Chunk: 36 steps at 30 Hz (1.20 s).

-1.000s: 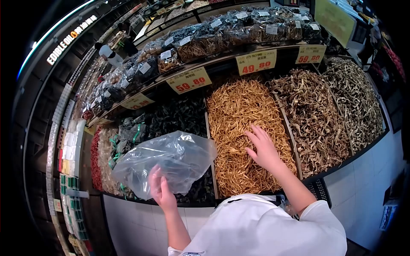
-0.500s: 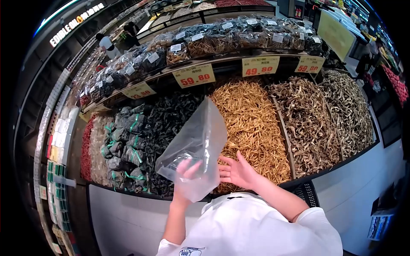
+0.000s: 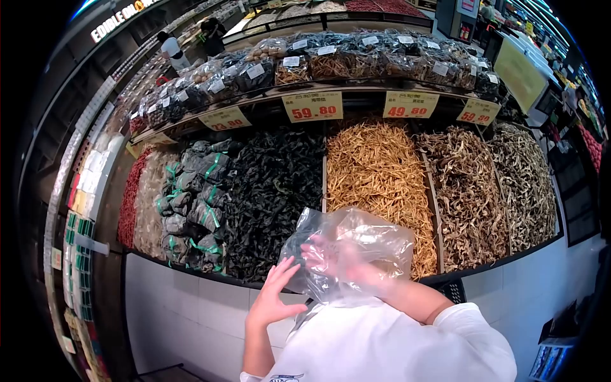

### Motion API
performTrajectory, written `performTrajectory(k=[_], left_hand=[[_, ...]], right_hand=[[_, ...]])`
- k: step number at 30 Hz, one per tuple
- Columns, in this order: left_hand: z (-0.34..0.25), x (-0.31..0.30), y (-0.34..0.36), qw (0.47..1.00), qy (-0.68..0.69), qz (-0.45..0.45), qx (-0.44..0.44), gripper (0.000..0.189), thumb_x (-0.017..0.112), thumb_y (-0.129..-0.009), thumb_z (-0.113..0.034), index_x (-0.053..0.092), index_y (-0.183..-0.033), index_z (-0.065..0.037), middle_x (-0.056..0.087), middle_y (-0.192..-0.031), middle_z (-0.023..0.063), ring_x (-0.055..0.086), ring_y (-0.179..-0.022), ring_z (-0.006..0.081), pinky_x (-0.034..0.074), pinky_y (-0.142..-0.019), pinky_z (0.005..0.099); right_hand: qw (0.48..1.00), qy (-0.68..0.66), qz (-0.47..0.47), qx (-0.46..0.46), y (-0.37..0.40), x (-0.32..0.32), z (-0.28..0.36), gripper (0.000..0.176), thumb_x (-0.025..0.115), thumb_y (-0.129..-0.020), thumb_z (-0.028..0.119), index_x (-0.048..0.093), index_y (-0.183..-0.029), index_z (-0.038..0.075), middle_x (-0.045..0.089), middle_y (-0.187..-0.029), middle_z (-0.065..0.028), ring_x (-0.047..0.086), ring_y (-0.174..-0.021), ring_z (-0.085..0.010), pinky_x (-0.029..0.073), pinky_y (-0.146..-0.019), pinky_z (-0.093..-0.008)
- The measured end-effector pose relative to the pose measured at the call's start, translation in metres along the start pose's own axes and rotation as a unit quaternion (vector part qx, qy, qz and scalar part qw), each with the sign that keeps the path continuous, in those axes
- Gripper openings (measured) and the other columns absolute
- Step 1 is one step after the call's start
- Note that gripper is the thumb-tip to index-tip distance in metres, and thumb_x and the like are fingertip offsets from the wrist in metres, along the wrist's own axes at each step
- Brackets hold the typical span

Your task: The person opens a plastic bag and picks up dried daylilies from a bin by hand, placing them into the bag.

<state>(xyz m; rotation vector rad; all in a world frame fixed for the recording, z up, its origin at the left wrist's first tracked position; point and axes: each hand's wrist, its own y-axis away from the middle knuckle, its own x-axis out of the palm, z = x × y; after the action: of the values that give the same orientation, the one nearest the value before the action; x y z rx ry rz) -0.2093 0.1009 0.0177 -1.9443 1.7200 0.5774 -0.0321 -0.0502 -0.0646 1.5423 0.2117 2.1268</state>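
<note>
A clear plastic bag (image 3: 383, 240) covers my right hand (image 3: 326, 256) and part of the forearm, its loose end spread out to the right. Through the film the right hand's fingers show, apart and pointing left. Just left of the bag, my left hand (image 3: 273, 297) is raised and open, thumb and fingers spread, its fingertips close by the bag's left edge. Beyond both hands lie a bin of black, crinkled dried food (image 3: 273, 191) and a bin of golden dried strips (image 3: 375, 162); the bag overlaps the near part of the golden strips in this view.
Brown dried strips (image 3: 464, 191) and paler dried pieces (image 3: 525, 184) fill bins on the right. Dark bundles with green ties (image 3: 203, 169) lie on the left. Price signs (image 3: 312, 107) hang below a shelf of packed bags (image 3: 331, 63). Two people stand far back left.
The bag has gone from upright in front of my left hand to lying over my right hand and forearm. My left hand has come off it and spread; the right has shifted left.
</note>
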Motion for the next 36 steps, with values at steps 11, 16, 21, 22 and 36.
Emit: performTrajectory(k=[11,16,21,22,36], left_hand=[[-0.089,0.041,-0.050,0.990,0.005,-0.113,-0.084,0.045,0.083,-0.075,-0.033,0.065,-0.100,0.001,0.063,-0.092,0.0085,0.061,-0.075,0.0166,0.048,-0.065,0.0269],[-0.052,0.066,-0.058,0.993,0.056,-0.074,-0.072,0.020,0.076,-0.083,-0.011,0.067,-0.095,0.002,0.065,-0.080,0.0036,0.056,-0.068,0.0094,0.045,-0.060,0.0234],[-0.037,0.059,-0.060,0.971,0.174,-0.121,-0.113,0.010,0.070,-0.089,-0.008,0.068,-0.092,0.002,0.067,-0.078,0.0019,0.057,-0.068,0.0072,0.045,-0.060,0.0225],[-0.039,0.054,-0.061,0.958,0.222,-0.137,-0.118,0.011,0.070,-0.090,-0.009,0.068,-0.092,0.002,0.065,-0.078,0.0006,0.056,-0.069,0.0067,0.045,-0.062,0.0227],[-0.010,0.031,-0.066,0.913,0.308,-0.246,-0.101,0.011,0.072,-0.087,-0.005,0.065,-0.092,0.000,0.065,-0.082,0.0013,0.058,-0.068,0.0066,0.045,-0.061,0.0216]], right_hand=[[0.996,0.077,-0.011,-0.040,0.006,-0.012,-0.023,0.040,0.053,-0.101,0.035,0.054,-0.131,0.009,0.058,-0.125,-0.0100,0.058,-0.109,-0.0239,0.049,-0.091,-0.0393],[0.951,0.276,-0.036,-0.135,0.026,-0.042,-0.016,0.036,0.054,-0.101,0.034,0.058,-0.125,0.009,0.062,-0.115,-0.0083,0.061,-0.101,-0.0211,0.051,-0.085,-0.0361],[0.714,0.626,-0.128,-0.286,0.050,-0.087,0.003,0.033,0.054,-0.101,0.034,0.061,-0.119,0.008,0.065,-0.105,-0.0065,0.063,-0.092,-0.0184,0.052,-0.078,-0.0328],[0.682,0.654,-0.152,-0.291,0.060,-0.097,0.006,0.032,0.054,-0.101,0.034,0.062,-0.118,0.008,0.066,-0.103,-0.0061,0.063,-0.090,-0.0179,0.052,-0.077,-0.0322],[0.706,0.481,-0.340,-0.394,0.109,-0.100,0.120,0.016,0.067,-0.091,0.012,0.066,-0.102,0.001,0.064,-0.085,-0.0029,0.061,-0.075,-0.0116,0.050,-0.066,-0.0255]])
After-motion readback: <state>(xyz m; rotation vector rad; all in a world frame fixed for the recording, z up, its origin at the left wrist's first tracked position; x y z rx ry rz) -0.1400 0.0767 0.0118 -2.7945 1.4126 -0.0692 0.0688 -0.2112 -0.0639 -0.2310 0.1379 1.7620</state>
